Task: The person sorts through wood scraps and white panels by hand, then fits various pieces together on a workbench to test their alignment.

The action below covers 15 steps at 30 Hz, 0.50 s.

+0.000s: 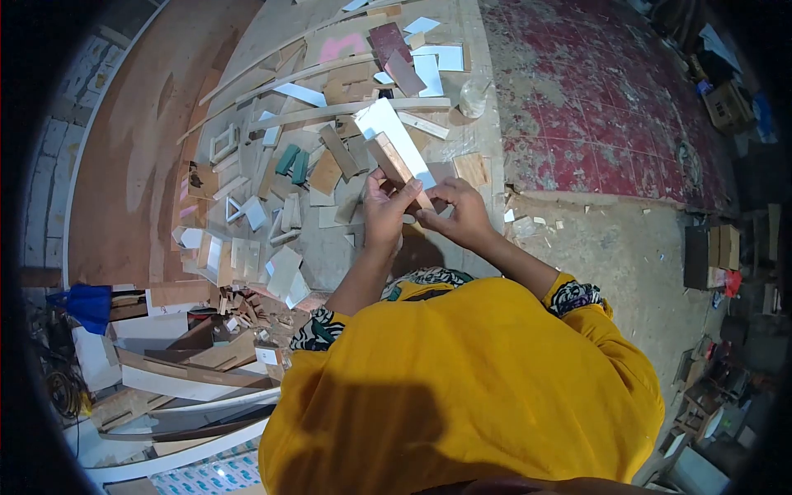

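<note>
My left hand (386, 210) is closed around a brown wooden block (393, 162), with the thumb along its near part. Against that block lies a longer white-faced strip of board (398, 136), which slants up and away from me. My right hand (462, 216) pinches the near end of the pieces between thumb and fingers. Both hands hold them up in front of my body, over the work table (363, 223). Scrap wood lies beyond and to the left, including two green blocks (293, 163) and a tan square piece (472, 168).
Long thin wooden strips (355, 106) cross the table. A clear plastic cup (473, 99) stands near its right edge. Several offcuts cover the left side. Boards are piled on the floor at lower left (198, 371). Worn red flooring (602, 107) lies to the right.
</note>
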Motion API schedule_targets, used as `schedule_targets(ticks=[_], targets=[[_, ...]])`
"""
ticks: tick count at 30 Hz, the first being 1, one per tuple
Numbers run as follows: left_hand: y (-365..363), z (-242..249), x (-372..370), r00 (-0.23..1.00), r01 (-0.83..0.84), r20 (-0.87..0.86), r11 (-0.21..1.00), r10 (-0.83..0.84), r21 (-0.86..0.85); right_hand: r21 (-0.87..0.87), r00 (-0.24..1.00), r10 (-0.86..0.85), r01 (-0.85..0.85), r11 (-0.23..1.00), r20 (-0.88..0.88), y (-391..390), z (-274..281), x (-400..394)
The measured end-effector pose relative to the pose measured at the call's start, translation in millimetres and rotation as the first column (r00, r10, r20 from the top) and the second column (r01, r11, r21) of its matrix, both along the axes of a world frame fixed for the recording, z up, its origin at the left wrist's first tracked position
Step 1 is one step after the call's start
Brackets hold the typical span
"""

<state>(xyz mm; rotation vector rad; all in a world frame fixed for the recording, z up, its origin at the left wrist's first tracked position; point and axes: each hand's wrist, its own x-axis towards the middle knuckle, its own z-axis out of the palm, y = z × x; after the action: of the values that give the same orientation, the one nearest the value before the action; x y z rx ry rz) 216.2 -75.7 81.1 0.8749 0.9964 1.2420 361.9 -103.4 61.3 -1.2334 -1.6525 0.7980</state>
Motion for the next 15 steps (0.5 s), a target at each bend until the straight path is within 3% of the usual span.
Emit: schedule_targets(ticks=[4,5,7,10,14,15], targets=[[0,-4,1,0.999,-0.008,-0.033,1.000,0.007,-0.001,-0.024,0.997,0.055,-0.057,0.998,-0.057,-2,-1,1],[2,-9,-1,0.999,0.014,0.049,1.000,-0.013,-0.012,-0.030,0.997,0.057,-0.058,0.998,-0.059,-3,-2,2],[5,-12,-2,0.991,0.036,0.132,0.999,-0.032,-0.027,-0.216,0.953,0.070,-0.137,0.967,-0.294,-2,-4,5],[6,-12,-1,0.991,0.089,0.106,0.990,-0.077,-0.112,-0.308,0.945,0.024,-0.130,0.943,-0.326,1,-5,13],[9,-15,0,0.993,0.101,0.078,0.981,-0.089,-0.164,-0.317,0.961,0.010,-0.100,0.943,-0.275,5,4,24],[10,-12,1,0.995,0.096,0.046,0.981,-0.090,-0.168,-0.264,0.988,0.041,-0.079,0.961,-0.149,6,4,28]])
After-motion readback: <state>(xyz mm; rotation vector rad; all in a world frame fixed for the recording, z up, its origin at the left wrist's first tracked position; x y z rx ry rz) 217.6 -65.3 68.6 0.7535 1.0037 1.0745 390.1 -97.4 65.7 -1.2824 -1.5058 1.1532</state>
